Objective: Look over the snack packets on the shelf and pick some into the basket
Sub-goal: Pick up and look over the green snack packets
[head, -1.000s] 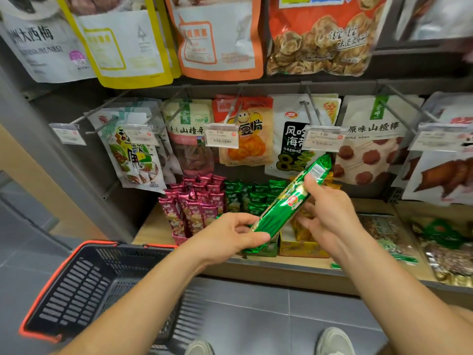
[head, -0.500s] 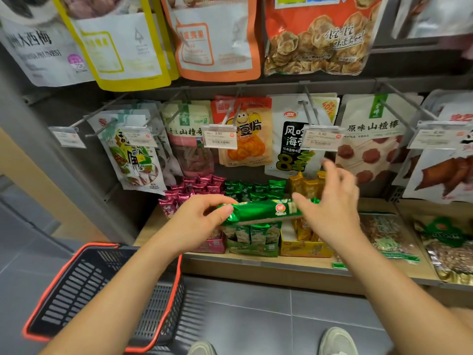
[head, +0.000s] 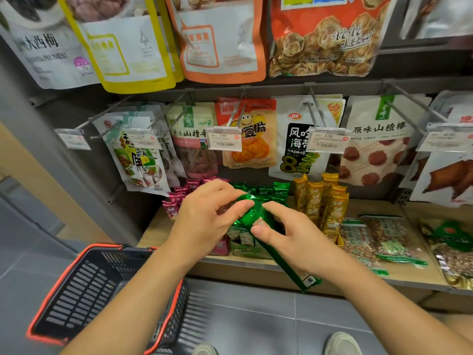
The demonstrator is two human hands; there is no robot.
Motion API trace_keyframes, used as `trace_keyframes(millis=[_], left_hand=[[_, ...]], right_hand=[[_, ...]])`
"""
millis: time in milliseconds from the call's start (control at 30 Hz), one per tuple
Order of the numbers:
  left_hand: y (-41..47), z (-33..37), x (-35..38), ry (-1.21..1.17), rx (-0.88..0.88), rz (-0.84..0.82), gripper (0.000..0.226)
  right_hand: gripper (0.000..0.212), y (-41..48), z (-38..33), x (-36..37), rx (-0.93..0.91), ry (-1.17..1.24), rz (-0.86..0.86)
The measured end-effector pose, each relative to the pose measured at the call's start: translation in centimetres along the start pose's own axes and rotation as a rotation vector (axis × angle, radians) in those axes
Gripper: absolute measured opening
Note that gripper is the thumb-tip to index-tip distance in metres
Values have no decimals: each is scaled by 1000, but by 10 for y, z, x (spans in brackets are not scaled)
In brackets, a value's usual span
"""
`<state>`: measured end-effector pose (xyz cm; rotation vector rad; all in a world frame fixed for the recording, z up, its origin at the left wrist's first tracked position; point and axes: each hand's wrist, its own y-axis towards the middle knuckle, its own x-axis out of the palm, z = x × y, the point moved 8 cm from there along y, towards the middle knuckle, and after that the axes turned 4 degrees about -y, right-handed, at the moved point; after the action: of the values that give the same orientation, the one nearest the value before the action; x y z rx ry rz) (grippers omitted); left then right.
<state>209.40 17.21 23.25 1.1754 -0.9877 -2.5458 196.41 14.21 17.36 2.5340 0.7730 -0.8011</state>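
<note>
A long green snack packet (head: 286, 267) is held in both hands in front of the shelf, slanting from upper left down to lower right. My left hand (head: 207, 216) pinches its upper end, and my right hand (head: 286, 234) grips its middle with the thumb on top. A black basket with an orange rim (head: 84, 295) hangs at my left forearm, below the shelf's left end; nothing shows in the part of its inside I can see. On the shelf stand boxes of green packets (head: 258, 190), pink packets (head: 179, 198) and yellow packets (head: 325, 201).
The wooden shelf (head: 409, 275) also holds flat nut bags (head: 381, 239) at the right. Snack bags (head: 245, 134) hang on metal hooks with price tags (head: 224, 139) above, with a higher row of large pouches (head: 220, 39). A grey post (head: 51, 160) bounds the left. My shoes show on the grey floor.
The green packet has turned from pointing up-right, through level, to slanting down-right. Both hands have come closer together on it, and the right hand has moved from its end to its middle.
</note>
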Motion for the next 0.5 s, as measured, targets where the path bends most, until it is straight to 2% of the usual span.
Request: trace_keyframes(millis=[133, 200, 300, 400, 500], left_hand=[[-2, 15, 2, 229, 162, 2, 25], [-2, 16, 4, 295, 141, -5, 27], [-1, 4, 6, 234, -17, -28, 31], [-3, -18, 9, 83, -237, 3, 20], [-7, -39, 12, -340, -510, 87, 15]], right_hand=[[21, -1, -3, 0, 14, -1, -18], [21, -3, -5, 4, 18, -7, -45], [30, -3, -1, 13, 83, 33, -103], [46, -4, 1, 17, 129, 133, -103], [51, -5, -5, 13, 73, 175, -35]])
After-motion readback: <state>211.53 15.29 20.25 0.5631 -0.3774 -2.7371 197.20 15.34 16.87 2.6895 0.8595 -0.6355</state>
